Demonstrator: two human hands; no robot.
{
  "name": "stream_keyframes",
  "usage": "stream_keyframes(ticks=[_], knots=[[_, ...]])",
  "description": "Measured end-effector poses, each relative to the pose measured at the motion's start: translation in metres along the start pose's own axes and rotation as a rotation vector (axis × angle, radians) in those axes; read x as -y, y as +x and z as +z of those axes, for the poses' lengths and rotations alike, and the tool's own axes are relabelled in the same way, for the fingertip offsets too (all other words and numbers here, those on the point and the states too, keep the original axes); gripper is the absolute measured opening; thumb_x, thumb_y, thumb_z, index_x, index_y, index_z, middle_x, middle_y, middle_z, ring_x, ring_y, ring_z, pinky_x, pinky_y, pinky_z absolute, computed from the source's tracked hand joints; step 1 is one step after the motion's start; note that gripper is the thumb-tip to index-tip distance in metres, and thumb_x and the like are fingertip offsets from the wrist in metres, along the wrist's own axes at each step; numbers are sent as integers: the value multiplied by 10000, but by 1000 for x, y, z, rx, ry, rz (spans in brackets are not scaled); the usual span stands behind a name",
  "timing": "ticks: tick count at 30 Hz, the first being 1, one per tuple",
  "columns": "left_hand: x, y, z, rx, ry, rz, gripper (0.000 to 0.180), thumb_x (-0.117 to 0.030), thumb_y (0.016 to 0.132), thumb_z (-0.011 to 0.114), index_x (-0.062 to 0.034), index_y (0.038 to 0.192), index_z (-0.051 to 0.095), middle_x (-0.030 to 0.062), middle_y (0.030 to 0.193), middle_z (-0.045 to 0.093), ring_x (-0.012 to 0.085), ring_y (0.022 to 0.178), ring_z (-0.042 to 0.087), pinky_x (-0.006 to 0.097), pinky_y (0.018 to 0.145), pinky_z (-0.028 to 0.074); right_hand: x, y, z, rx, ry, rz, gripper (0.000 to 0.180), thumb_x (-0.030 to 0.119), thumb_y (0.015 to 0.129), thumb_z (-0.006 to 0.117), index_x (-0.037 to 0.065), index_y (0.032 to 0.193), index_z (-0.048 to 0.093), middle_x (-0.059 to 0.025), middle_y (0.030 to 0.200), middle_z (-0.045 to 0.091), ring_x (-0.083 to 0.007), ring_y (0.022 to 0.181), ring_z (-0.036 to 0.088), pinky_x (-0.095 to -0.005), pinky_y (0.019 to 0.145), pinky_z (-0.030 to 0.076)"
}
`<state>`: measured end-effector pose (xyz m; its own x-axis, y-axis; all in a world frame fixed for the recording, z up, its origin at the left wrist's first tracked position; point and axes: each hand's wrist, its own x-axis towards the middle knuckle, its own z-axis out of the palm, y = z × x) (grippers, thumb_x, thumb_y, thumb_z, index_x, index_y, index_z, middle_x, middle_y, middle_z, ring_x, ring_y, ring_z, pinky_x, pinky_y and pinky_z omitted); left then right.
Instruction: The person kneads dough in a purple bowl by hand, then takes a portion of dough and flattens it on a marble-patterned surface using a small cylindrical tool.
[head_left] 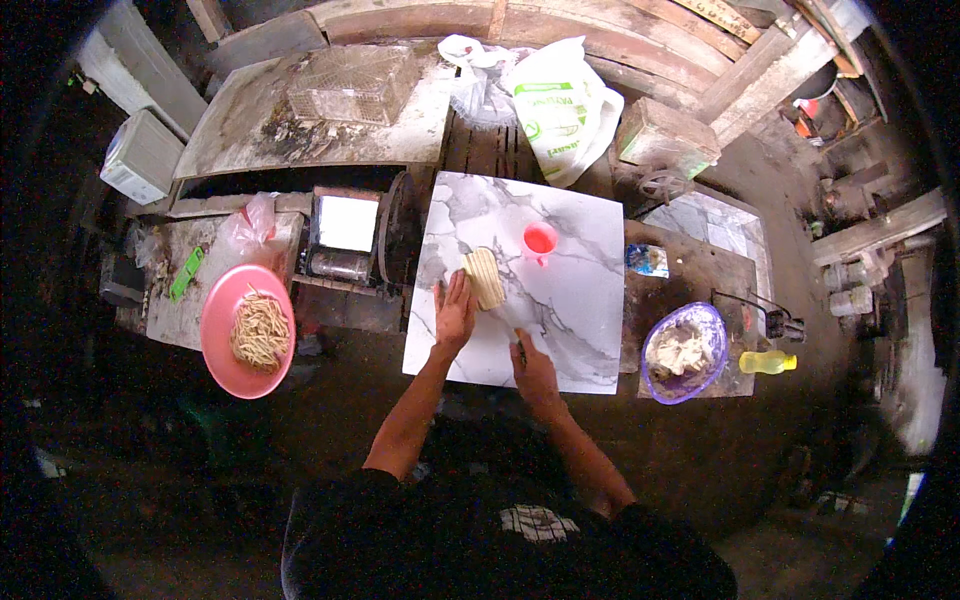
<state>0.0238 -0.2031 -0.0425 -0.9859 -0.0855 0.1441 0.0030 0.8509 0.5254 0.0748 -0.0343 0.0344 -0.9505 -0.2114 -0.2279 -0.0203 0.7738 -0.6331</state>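
Observation:
On a white marble-patterned board (585, 330) lies a pale yellow slab of dough (486, 278) with lengthwise lines, like strips side by side. My left hand (456, 310) rests at the slab's near left edge, fingers stretched out and touching it. My right hand (534, 372) is closed round the dark handle of a knife (508, 324); its thin blade points toward the slab's near end and is hard to make out. A red-pink cup (540, 238) stands on the board beyond the dough, to its right.
At left are a pink basin (213, 335) of thin pale strips, a green object (187, 273) and a roller machine (340, 265). On the right stand a purple-rimmed bowl (722, 350) with whitish dough and a yellow bottle (768, 362). A white sack (565, 120) sits behind the board.

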Motion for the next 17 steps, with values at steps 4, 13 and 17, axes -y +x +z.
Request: stream_keyframes(ticks=[4, 13, 17], knots=[[-6, -10, -8, -18, -25, 25, 487, -245, 756, 506, -79, 1187, 349, 79, 1257, 321, 223, 1195, 243, 454, 981, 75, 1, 24, -23, -178, -143, -141, 352, 273, 813, 410, 138, 1137, 380, -177, 876, 557, -356, 736, 538, -455, 618, 425], [-2, -10, -15, -61, 14, -38, 293, -206, 714, 550, -139, 998, 520, 41, 1173, 430, 191, 1138, 344, 398, 950, 212, -44, 57, -12, -112, -421, -174, 388, 309, 772, 480, 173, 1131, 423, -172, 903, 503, -319, 740, 532, -421, 598, 446], [1, -11, -14, -65, -21, -53, 246, -189, 719, 539, -126, 957, 544, 35, 1163, 441, 187, 1129, 356, 375, 942, 236, -68, 69, 1, -184, -407, -335, 489, 333, 709, 559, 150, 1139, 414, -191, 967, 475, -333, 835, 499, -390, 624, 454]])
